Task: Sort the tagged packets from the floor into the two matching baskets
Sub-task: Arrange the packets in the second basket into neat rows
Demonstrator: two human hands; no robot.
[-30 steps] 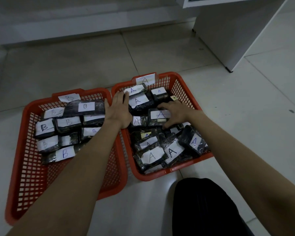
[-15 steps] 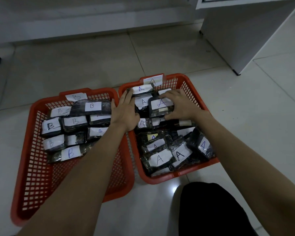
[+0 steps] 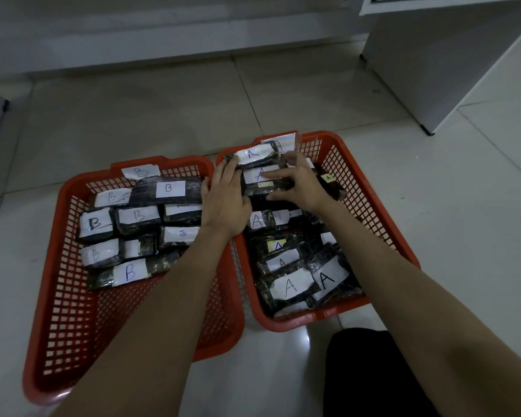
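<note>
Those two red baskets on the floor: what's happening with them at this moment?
A person is sorting tagged dark packets. The left basket holds packets marked B, the right basket packets marked A. Both hands are at the far end of the right basket: the right hand grips an A packet lying on the pile, and the left hand rests flat against its left side. No loose packets show on the visible floor.

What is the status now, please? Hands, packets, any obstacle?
Both hands, left hand and right hand, on A packet in A basket. No packets visible on floor. Nothing blocking.
</note>
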